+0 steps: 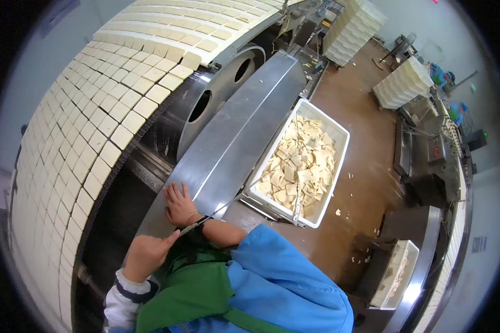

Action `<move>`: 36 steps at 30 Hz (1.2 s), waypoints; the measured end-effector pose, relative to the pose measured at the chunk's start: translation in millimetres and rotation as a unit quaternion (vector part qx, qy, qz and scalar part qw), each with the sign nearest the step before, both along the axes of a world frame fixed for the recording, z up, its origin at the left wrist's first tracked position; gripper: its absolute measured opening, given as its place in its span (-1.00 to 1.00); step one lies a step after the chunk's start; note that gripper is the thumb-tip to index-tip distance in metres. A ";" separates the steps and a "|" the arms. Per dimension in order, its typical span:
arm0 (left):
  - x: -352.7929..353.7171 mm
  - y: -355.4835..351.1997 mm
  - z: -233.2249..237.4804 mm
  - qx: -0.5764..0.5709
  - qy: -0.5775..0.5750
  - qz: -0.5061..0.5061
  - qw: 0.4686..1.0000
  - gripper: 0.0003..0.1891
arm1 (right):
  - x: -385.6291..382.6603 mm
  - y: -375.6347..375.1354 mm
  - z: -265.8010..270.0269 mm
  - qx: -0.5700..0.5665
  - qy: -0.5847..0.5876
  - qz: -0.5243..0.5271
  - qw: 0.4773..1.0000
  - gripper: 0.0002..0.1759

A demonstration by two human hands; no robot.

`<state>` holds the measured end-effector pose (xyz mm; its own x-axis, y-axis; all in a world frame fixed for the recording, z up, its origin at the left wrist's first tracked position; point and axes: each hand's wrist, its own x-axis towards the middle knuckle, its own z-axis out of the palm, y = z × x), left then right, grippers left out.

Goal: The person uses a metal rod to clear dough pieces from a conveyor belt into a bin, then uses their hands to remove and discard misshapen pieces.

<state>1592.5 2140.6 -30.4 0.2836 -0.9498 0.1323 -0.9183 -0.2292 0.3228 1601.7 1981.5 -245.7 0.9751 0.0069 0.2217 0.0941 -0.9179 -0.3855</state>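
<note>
My left hand (144, 256), in a white sleeve with a dark cuff, is closed with its thumb along one end of a long thin rod-like tool (190, 227). The tool slants up and right, crossing over my right wrist. My right hand (180, 208) lies flat, fingers spread, on a smooth metal cover (233, 133) beside the conveyor. Rows of pale square wafer-like pieces (111, 105) fill the belt at left. To the right of the cover, a white crate (341, 161) holds a heap of broken pale pieces (297, 161).
Stacked white crates (353, 33) stand at the back, with another stack (403, 83) farther right. A second white bin (395, 277) sits by the right-hand machine (428, 238). Crumbs lie on the brown floor (361, 144). Two people (441, 75) in blue are at far right.
</note>
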 end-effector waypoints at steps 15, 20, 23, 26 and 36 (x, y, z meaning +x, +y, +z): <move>10.5 -22.4 18.2 0.009 -0.063 -0.002 0.998 -0.51 | 11.3 -29.0 0.9 -0.032 0.043 -0.007 0.999 -0.19; 9.3 -8.8 15.4 -0.065 -0.014 0.069 0.995 -0.47 | 22.8 -22.9 -12.7 -0.035 0.084 0.000 0.996 -0.17; 1.5 7.8 24.4 -0.112 -0.019 0.172 0.979 -0.50 | 22.7 -17.6 -31.7 -0.089 0.017 -0.008 0.996 -0.16; -10.8 33.0 34.4 -0.194 0.002 0.295 0.936 -0.57 | 31.4 -38.9 -8.3 0.008 0.075 0.035 0.997 -0.22; -85.0 147.5 183.9 -0.563 -0.001 0.391 0.728 -0.45 | -8.6 -182.2 472.5 0.102 -0.435 0.383 0.808 -0.50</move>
<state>1507.4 2288.1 153.5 0.6786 0.2119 0.7033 -0.6497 -0.2734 0.7093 1593.0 1799.3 226.8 0.1757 0.4117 0.8942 0.9217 -0.3879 -0.0026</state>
